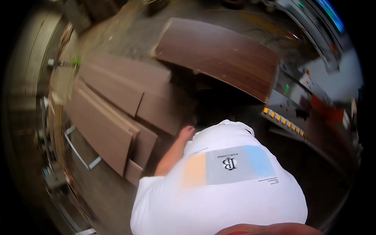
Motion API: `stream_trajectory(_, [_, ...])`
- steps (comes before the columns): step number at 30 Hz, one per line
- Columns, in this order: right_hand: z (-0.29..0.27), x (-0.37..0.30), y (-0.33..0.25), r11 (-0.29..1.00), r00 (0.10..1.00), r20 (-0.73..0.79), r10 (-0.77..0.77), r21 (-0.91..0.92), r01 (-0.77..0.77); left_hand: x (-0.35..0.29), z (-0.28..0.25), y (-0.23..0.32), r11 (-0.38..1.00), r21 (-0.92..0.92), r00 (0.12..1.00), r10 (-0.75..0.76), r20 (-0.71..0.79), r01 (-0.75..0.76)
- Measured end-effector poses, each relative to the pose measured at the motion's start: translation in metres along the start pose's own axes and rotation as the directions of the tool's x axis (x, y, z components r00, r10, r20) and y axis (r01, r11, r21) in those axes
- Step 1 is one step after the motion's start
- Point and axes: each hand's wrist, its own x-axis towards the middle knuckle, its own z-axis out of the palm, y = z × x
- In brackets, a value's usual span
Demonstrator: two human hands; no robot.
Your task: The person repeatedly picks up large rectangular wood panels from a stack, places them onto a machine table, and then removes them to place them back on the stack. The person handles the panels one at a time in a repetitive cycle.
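Observation:
Beside my white shirt, my left hand [187, 131] hangs low at the end of a bare forearm. It is small and blurred, and its fingers do not show clearly enough to tell whether it holds anything. Nearest to it, on the left, lies a stack of brown wood-grain panels [103, 127], several of them overlapping unevenly. Ahead, a dark reddish-brown panel [219, 55] lies raised above the floor, with deep shadow under its near edge. My right hand is out of view.
At the right stands a machine with a row of yellow rollers [284, 122] along its edge. A grey machine part with a lit screen [333, 15] rises at the upper right. A white metal frame [80, 150] sits left of the stack, near more boards [56, 129].

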Motion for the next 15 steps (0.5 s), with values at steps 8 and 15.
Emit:
stream_trajectory(8, [0.081,-0.026,-0.158,0.842,0.967,0.011,-0.256,-0.489,0.229,0.028,-0.044,-0.131,0.879,-0.457,0.977,-0.196,-0.082,0.138])
stream_trajectory(15, [0.139,-0.071,-0.206,0.678,0.941,-0.003,-0.338,-0.695,0.241,0.057,-0.133,-0.169,0.509,-0.821,0.91,-0.414,0.028,0.257])
